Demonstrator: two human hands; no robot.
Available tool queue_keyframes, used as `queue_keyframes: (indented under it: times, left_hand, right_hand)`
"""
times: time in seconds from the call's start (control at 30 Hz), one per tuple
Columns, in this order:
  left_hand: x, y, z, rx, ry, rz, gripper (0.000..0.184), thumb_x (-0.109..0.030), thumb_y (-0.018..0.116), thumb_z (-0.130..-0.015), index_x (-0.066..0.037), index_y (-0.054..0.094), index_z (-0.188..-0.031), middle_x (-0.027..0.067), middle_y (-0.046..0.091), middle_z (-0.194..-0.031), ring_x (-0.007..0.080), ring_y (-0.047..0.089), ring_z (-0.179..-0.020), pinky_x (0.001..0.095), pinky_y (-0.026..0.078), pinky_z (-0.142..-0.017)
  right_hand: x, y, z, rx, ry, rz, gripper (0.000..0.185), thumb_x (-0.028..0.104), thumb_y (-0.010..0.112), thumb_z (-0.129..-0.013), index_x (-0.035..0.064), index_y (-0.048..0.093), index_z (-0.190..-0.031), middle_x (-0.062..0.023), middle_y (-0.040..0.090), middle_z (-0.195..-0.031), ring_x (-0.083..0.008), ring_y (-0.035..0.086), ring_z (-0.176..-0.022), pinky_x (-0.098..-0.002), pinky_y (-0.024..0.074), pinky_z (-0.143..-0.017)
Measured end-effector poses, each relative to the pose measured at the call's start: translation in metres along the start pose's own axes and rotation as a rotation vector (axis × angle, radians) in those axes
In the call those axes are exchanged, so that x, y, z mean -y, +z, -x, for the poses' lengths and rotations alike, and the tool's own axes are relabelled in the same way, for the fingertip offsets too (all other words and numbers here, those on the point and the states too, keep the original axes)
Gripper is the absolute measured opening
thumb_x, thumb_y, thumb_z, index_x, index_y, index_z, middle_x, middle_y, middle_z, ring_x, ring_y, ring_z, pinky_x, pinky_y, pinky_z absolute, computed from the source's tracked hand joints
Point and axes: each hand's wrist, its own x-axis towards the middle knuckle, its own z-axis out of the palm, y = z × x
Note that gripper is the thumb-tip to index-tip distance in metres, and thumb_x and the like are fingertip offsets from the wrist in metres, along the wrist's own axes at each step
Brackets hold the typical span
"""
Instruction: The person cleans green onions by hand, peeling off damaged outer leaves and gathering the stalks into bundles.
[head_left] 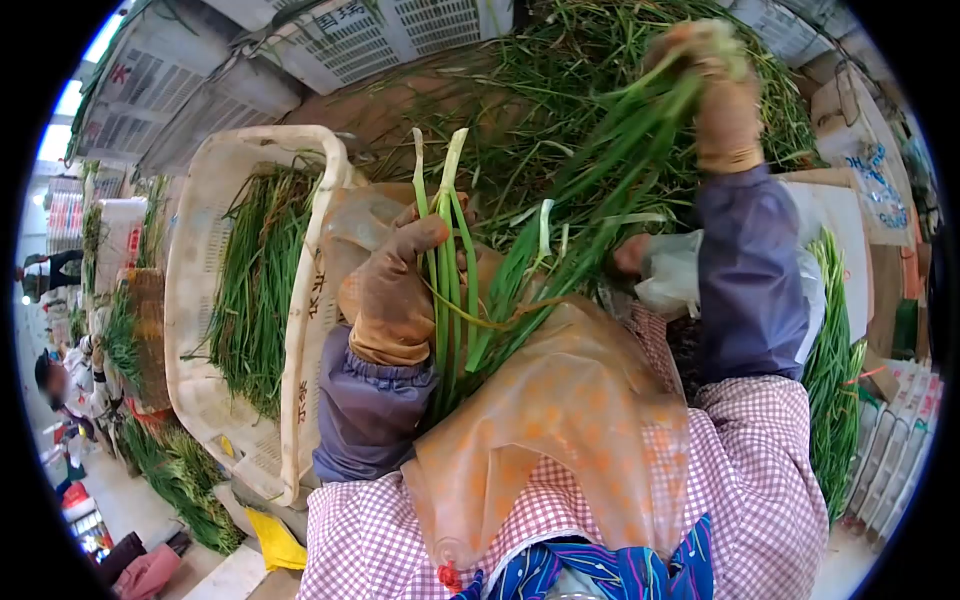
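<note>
My left hand (395,280), in a soiled brown glove, is closed around a few scallion-like stalks (446,200). Their pale ends point up, and their green leaves hang over my lap. Raised at the upper right, my right hand (715,85) is blurred by motion; its gloved fingers are closed on a bunch of long green leaves (640,150). That bunch trails down toward my lap, where more green stalks (545,235) lie. A translucent plastic apron (560,370) covers my knees.
At left stands a white plastic crate (310,250) with long greens (260,290) inside. A heap of loose leaves (560,90) covers the floor ahead. White crates (380,35) line the back. Bundled greens (835,400) lie at right. Another person (70,375) is at far left.
</note>
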Motion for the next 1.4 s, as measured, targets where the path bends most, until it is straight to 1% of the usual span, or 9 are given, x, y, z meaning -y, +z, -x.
queue_keyframes:
  times: [0.07,0.33,0.53,0.73,0.83,0.9,0.97,1.27,1.4]
  left_hand:
    - [0.005,0.005,-0.003,-0.031,0.029,-0.017,0.026,-0.015,0.062,-0.081,-0.004,0.055,-0.103,0.0103,0.061,-0.087,0.0185,0.058,-0.066,0.0312,0.052,-0.055]
    - [0.008,0.027,0.006,-0.248,0.139,-0.232,0.018,-0.009,0.063,-0.082,-0.007,0.056,-0.099,0.0089,0.062,-0.080,0.0177,0.061,-0.064,0.0286,0.053,-0.053]
    - [0.013,0.024,0.006,-0.279,0.141,-0.161,0.016,-0.006,0.064,-0.082,-0.005,0.057,-0.096,0.0079,0.064,-0.075,0.0175,0.062,-0.059,0.0270,0.051,-0.049]
    - [0.017,0.013,0.003,-0.164,-0.028,0.053,0.017,-0.017,0.056,-0.087,-0.004,0.054,-0.097,0.0050,0.055,-0.074,0.0139,0.052,-0.059,0.0231,0.044,-0.045]
    - [0.023,0.010,-0.001,-0.145,-0.132,0.054,0.019,-0.020,0.054,-0.088,-0.004,0.053,-0.098,0.0041,0.051,-0.074,0.0136,0.048,-0.060,0.0233,0.042,-0.045]
    - [0.025,0.014,-0.002,0.048,-0.284,0.198,0.016,-0.018,0.053,-0.089,-0.004,0.057,-0.094,0.0047,0.059,-0.077,0.0135,0.057,-0.059,0.0212,0.047,-0.049]
    - [0.026,0.015,-0.002,0.008,-0.279,0.169,0.016,-0.017,0.053,-0.089,-0.005,0.056,-0.099,0.0042,0.058,-0.079,0.0133,0.055,-0.059,0.0208,0.045,-0.048]
    - [0.028,0.023,0.009,-0.058,-0.003,-0.076,0.021,-0.011,0.057,-0.087,-0.008,0.055,-0.107,0.0043,0.062,-0.090,0.0120,0.060,-0.068,0.0253,0.051,-0.056]
    - [0.024,0.012,0.009,-0.165,0.067,0.010,0.013,-0.011,0.057,-0.087,-0.006,0.055,-0.099,0.0074,0.064,-0.087,0.0161,0.060,-0.061,0.0265,0.051,-0.050]
  right_hand:
    - [-0.010,0.025,0.016,0.427,0.085,0.092,0.016,0.023,0.055,-0.090,0.0084,0.056,-0.093,-0.0031,0.057,-0.068,-0.0134,0.055,-0.054,-0.0251,0.0482,-0.050]
    - [-0.021,0.097,0.091,0.550,0.651,-0.129,0.019,0.014,0.073,-0.075,0.0036,0.065,-0.089,-0.0006,0.063,-0.073,-0.0076,0.055,-0.066,-0.0249,0.0467,-0.060]
    - [-0.027,0.077,0.078,0.354,0.045,0.636,0.028,0.016,0.066,-0.082,-0.0034,0.063,-0.103,-0.0073,0.066,-0.084,-0.0093,0.058,-0.073,-0.0228,0.0486,-0.062]
    - [-0.036,0.044,0.060,0.082,0.427,0.468,0.033,0.012,0.069,-0.077,0.0067,0.062,-0.109,-0.0056,0.065,-0.093,-0.0134,0.060,-0.080,-0.0244,0.0505,-0.070]
    - [-0.033,0.076,0.092,0.507,0.281,-0.008,0.032,0.007,0.068,-0.076,0.0093,0.064,-0.107,-0.0017,0.062,-0.085,-0.0098,0.053,-0.064,-0.0203,0.0464,-0.058]
    - [-0.003,0.083,0.094,0.577,0.769,-0.229,0.027,0.006,0.067,-0.077,0.0078,0.065,-0.104,-0.0008,0.063,-0.080,-0.0056,0.046,-0.052,-0.0191,0.0374,-0.046]
    - [-0.009,0.082,0.096,0.584,0.736,-0.255,0.019,0.007,0.064,-0.079,0.0058,0.065,-0.099,-0.0003,0.062,-0.075,-0.0032,0.041,-0.046,-0.0191,0.0301,-0.041]
    - [-0.044,0.062,0.080,0.100,0.254,0.089,0.012,0.014,0.070,-0.077,0.0037,0.064,-0.082,-0.0054,0.063,-0.074,-0.0096,0.058,-0.064,-0.0191,0.0481,-0.055]
    - [-0.065,-0.008,0.040,-0.227,0.434,0.585,0.029,0.019,0.067,-0.081,0.0022,0.061,-0.103,-0.0088,0.065,-0.086,-0.0125,0.060,-0.071,-0.0240,0.0505,-0.060]
